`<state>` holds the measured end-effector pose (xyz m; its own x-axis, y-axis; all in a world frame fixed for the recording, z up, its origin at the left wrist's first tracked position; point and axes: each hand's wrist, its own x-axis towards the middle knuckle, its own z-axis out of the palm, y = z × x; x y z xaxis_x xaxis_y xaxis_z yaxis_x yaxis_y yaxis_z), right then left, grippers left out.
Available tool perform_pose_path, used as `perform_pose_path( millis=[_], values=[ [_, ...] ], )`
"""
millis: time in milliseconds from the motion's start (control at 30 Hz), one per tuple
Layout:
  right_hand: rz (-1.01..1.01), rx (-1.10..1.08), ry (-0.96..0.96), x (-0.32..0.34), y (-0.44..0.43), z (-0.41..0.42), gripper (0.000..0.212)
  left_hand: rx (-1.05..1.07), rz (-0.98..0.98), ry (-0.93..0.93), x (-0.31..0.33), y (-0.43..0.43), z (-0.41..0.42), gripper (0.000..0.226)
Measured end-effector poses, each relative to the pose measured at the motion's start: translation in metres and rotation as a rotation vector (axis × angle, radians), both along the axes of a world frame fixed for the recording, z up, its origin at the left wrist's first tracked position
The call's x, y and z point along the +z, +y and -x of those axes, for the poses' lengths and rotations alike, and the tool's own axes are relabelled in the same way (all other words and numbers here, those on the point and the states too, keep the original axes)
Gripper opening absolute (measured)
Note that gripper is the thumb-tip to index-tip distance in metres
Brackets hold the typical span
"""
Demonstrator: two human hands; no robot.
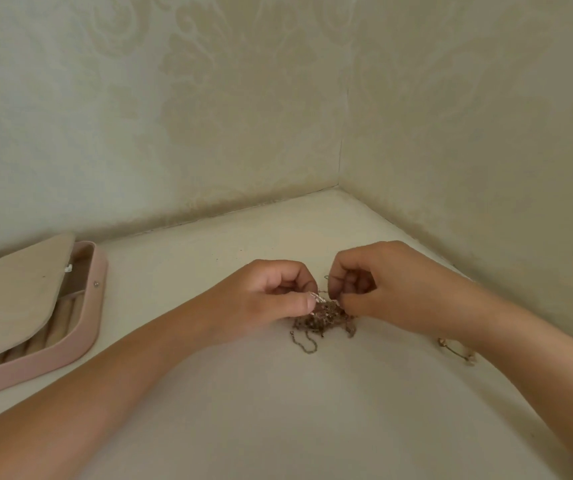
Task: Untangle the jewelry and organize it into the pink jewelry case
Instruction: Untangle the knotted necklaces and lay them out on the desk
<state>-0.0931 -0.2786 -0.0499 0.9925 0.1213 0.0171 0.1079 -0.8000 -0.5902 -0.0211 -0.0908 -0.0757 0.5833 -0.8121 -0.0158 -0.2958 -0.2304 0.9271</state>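
A tangled clump of thin gold and dark chains (323, 317) lies on the white tabletop (278, 410) near the corner. My left hand (264, 299) pinches the clump's left edge between thumb and forefinger. My right hand (392, 289) pinches a fine strand at the clump's upper right, a small loop showing above the fingers. Loose chain ends trail toward me from the clump. The pink jewelry case (80, 334) lies open at the far left, its beige inner flap half raised over ring rolls.
Another small gold piece of jewelry (458, 349) lies on the table just under my right forearm. Patterned cream walls (209, 116) meet in a corner right behind the hands and close off the back and right side.
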Motion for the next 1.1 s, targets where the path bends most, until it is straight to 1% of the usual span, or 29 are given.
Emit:
perform_pose_path(
  millis=[67, 167, 233, 300, 333, 400, 433, 467, 500, 567, 667, 733, 767, 833, 900, 933, 1033, 1100],
  values=[
    [0.027, -0.053, -0.068, -0.001, -0.002, -0.002, 0.016, 0.007, 0.06, 0.058, -0.002, -0.001, -0.001, 0.012],
    [-0.044, -0.175, -0.152, -0.001, -0.001, -0.004, 0.017, -0.003, 0.174, 0.138, -0.005, -0.002, -0.004, 0.013],
    [-0.077, -0.214, -0.178, -0.002, 0.003, -0.004, 0.019, -0.003, 0.246, 0.174, -0.005, -0.004, -0.003, 0.014],
    [-0.141, -0.238, -0.155, -0.004, 0.008, -0.004, 0.025, 0.003, 0.317, 0.22, -0.005, -0.005, -0.003, 0.014],
    [-0.244, -0.245, -0.116, -0.004, 0.01, -0.005, 0.027, 0.005, 0.351, 0.256, -0.005, -0.005, -0.005, 0.012],
    [-0.585, -0.218, 0.006, -0.003, 0.012, -0.007, 0.028, 0.014, 0.397, 0.331, -0.005, -0.004, -0.007, 0.008],
    [-0.742, -0.187, 0.068, -0.001, 0.012, -0.007, 0.024, 0.025, 0.406, 0.359, -0.005, -0.004, -0.008, 0.005],
    [-0.839, -0.159, 0.109, -0.001, 0.011, -0.007, 0.019, 0.044, 0.408, 0.381, -0.006, -0.004, -0.009, 0.003],
    [-0.879, -0.142, 0.132, -0.002, 0.011, -0.006, 0.017, 0.069, 0.408, 0.404, -0.007, -0.004, -0.01, 0.003],
    [-0.858, -0.146, 0.157, -0.004, 0.012, -0.006, 0.024, 0.132, 0.395, 0.447, -0.008, -0.004, -0.011, 0.008],
    [-0.737, -0.142, 0.2, -0.008, 0.014, -0.006, 0.034, 0.215, 0.38, 0.481, -0.007, -0.004, -0.012, 0.011],
    [-0.667, -0.127, 0.224, -0.008, 0.016, -0.006, 0.032, 0.251, 0.364, 0.457, -0.006, -0.004, -0.011, 0.008],
    [-0.641, -0.143, 0.207, -0.009, 0.016, -0.007, 0.028, 0.263, 0.359, 0.436, -0.005, -0.004, -0.01, 0.009],
    [-0.486, -0.224, 0.081, -0.012, 0.015, -0.01, 0.022, 0.273, 0.353, 0.408, -0.005, -0.003, -0.008, 0.011],
    [-0.293, -0.304, -0.083, -0.012, 0.01, -0.01, 0.028, 0.283, 0.348, 0.396, -0.005, -0.003, -0.007, 0.011],
    [-0.248, -0.334, -0.137, -0.009, 0.008, -0.008, 0.031, 0.293, 0.344, 0.391, -0.006, -0.004, -0.007, 0.015],
    [-0.169, -0.426, -0.193, 0.003, -0.005, -0.001, 0.035, 0.352, 0.359, 0.362, -0.008, -0.005, -0.005, 0.021],
    [-0.079, -0.444, -0.203, 0.007, -0.013, -0.001, 0.035, 0.418, 0.395, 0.337, -0.009, -0.004, -0.003, 0.023]
  ],
)
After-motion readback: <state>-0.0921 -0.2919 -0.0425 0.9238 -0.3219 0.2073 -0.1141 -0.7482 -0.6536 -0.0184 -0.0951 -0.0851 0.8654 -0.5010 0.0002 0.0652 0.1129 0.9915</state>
